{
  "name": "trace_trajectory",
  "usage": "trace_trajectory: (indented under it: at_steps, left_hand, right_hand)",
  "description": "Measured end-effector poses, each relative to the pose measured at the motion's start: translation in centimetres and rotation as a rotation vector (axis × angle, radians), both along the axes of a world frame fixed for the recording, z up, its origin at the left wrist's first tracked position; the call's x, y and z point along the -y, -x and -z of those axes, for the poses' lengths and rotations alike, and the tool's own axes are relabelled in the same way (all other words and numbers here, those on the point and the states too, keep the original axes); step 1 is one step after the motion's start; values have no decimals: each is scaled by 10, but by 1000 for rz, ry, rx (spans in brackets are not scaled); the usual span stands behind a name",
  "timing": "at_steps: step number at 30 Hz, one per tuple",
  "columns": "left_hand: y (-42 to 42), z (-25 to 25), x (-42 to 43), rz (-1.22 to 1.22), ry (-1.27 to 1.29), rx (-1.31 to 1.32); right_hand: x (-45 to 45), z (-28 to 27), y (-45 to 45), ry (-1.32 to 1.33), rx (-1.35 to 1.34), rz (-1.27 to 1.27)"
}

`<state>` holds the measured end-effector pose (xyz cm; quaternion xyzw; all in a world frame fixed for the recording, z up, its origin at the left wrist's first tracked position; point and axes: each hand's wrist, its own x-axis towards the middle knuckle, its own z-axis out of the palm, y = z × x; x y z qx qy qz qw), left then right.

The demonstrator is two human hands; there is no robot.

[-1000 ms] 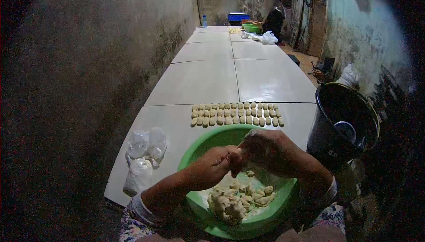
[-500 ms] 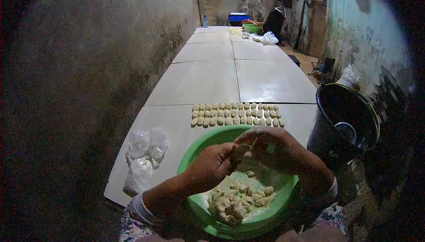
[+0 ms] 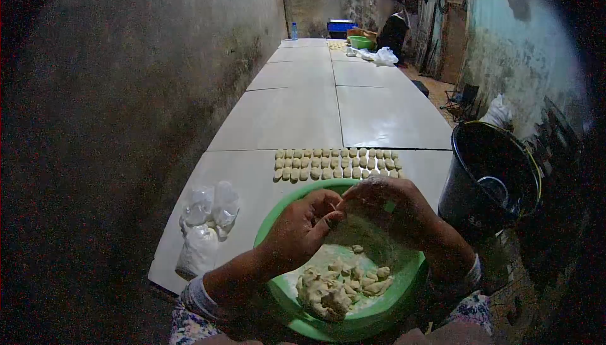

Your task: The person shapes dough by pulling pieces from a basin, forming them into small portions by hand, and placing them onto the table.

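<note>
My left hand (image 3: 302,226) is above the green basin (image 3: 268,219), thumb and fingers curled together in a pinch. Over the basin's far right side, my right hand (image 3: 394,205) is arched, its bent fingertips meeting those of my left hand. Whatever lies between the fingertips is too small and shaded to make out. Below both hands, a larger lump of dough (image 3: 323,296) rests in the basin. Small dough pieces (image 3: 369,279) and white flour surround it. Beyond the rim, shaped dough pieces (image 3: 334,163) lie in three rows on the white table (image 3: 278,118).
Tied clear plastic bags of white powder (image 3: 201,247) lie left of the basin. A black bucket (image 3: 464,187) stands at right, against the table's edge. Far off, a person (image 3: 392,29) stands by another green basin (image 3: 361,42) and a blue crate (image 3: 341,27). A wall runs along the left.
A small dough bit seen between my hands earlier no longer shows. My left hand has risen slightly, its thumb now lower and apart from the right fingertips.
</note>
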<state>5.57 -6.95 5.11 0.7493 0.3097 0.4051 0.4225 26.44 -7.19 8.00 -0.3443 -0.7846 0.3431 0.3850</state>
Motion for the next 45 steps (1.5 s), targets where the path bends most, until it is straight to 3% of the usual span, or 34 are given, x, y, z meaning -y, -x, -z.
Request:
trace_trajectory:
  at_steps: [4, 6, 7, 10, 11, 14, 17, 19, 22, 23, 26, 29, 34, 38, 39, 41, 45]
  left_hand:
    - [-1, 2, 1, 37, 67, -30]
    - [-1, 1, 2, -14, 52, -24]
    - [-1, 5, 2, 11, 48, 56]
    - [0, 2, 4, 42, 94, 36]
    - [0, 5, 2, 42, 93, 36]
    - [-1, 11, -3, 107, 59, 21]
    - [-3, -9, 6, -54, 7, -187]
    - [-4, -17, 9, -200, -130, -500]
    - [-6, -7, 11, -184, -226, -401]
    - [-5, -9, 10, -99, -137, -391]
    - [-5, 2, 7, -131, -272, -438]
    - [-7, -3, 13, -159, -245, -462]
    - [-5, -10, 16, -112, -218, -487]
    - [-5, -12, 13, -8, -230, -294]
    - [-3, -11, 13, 41, -103, -245]
    - [-2, -8, 11, 91, 22, -196]
    - [-3, -8, 10, 203, 184, -87]
  right_hand:
    - [6, -9, 1, -9, 41, -26]
    - [0, 0, 3, -137, -111, -18]
    - [7, -15, 1, 6, 32, 83]
    - [5, -10, -2, 73, 157, 57]
    - [3, 0, -3, 101, 52, -11]
    - [-1, 2, -2, -47, 264, 37]
    - [-1, 3, 0, -113, 303, 114]
    - [0, -1, 3, -188, 395, 221]
    - [2, 5, 7, -207, 355, 239]
    - [2, 6, 7, -206, 354, 240]
    - [3, 6, 8, -299, 330, 142]
    - [5, 1, 9, -272, 390, 161]
    - [8, 2, 9, -3, 364, 57]
    - [10, -7, 4, -159, 435, 20]
    - [10, -11, 2, -161, 434, 21]
    - [9, -16, 0, 142, 309, -2]
    - [4, 3, 3, 164, 226, -122]
